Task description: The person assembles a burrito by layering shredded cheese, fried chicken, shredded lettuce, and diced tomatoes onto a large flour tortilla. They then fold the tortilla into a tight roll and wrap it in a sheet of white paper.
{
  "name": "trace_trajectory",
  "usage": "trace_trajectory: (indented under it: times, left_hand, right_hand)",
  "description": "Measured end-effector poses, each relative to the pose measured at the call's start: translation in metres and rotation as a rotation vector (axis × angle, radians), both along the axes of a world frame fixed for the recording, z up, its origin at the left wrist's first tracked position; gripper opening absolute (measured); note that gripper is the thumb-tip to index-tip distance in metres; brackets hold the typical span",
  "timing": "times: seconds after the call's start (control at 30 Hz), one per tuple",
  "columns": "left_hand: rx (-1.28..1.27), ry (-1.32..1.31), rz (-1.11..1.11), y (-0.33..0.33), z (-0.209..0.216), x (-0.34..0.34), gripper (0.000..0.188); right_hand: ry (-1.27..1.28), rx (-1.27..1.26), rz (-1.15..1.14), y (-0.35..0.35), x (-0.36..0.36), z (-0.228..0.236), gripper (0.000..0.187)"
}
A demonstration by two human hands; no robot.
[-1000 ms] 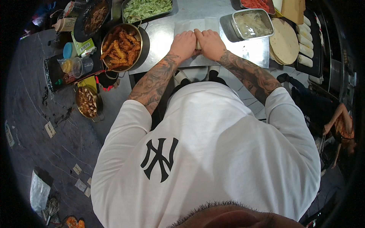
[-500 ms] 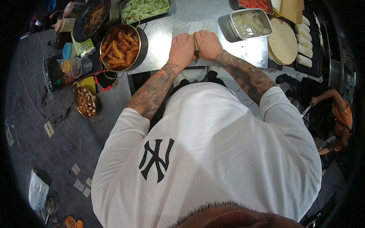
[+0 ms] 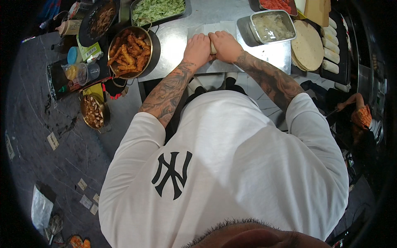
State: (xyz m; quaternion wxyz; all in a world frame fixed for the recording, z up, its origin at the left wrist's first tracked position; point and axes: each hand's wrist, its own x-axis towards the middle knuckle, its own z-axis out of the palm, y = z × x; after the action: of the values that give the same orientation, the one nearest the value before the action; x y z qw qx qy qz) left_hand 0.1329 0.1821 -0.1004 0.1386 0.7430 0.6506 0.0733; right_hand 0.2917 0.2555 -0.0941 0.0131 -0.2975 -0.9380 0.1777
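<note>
Both my hands are closed side by side over a pale rolled tortilla wrap near the front edge of the steel worktop. My left hand wraps its left part, and my right hand grips the right part. Only a short strip of the roll shows between them; the rest lies hidden under my fingers. A white sheet of paper is spread beneath, its far edge visible beyond my knuckles.
To the left stand a pan of fried strips and a tray of shredded lettuce. On the right are a container of pale chopped filling, stacked tortillas and several finished rolls. Another person is at the far right.
My hands have shifted slightly away from me over the wrap, and a bit more of it shows between them. The other person at the right has changed posture.
</note>
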Motion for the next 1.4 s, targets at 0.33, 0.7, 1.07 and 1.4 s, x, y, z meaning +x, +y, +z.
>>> trace_trajectory:
  times: [0.33,0.7,1.07,1.4]
  left_hand:
    - [0.065,0.071,0.056,-0.001,0.015,0.007,0.064]
    - [-0.088,0.080,0.020,0.010,-0.002,-0.002,0.046]
    - [-0.005,0.085,0.026,0.006,0.001,0.003,0.057]
    - [0.152,0.283,0.073,0.007,0.001,0.013,0.043]
  right_hand:
    - [0.004,0.113,-0.003,-0.008,0.002,-0.001,0.051]
    - [-0.054,0.079,-0.062,-0.002,-0.011,-0.004,0.034]
    - [-0.035,0.240,-0.120,-0.014,-0.007,-0.003,0.038]
    - [-0.161,0.094,-0.107,-0.001,-0.012,-0.002,0.054]
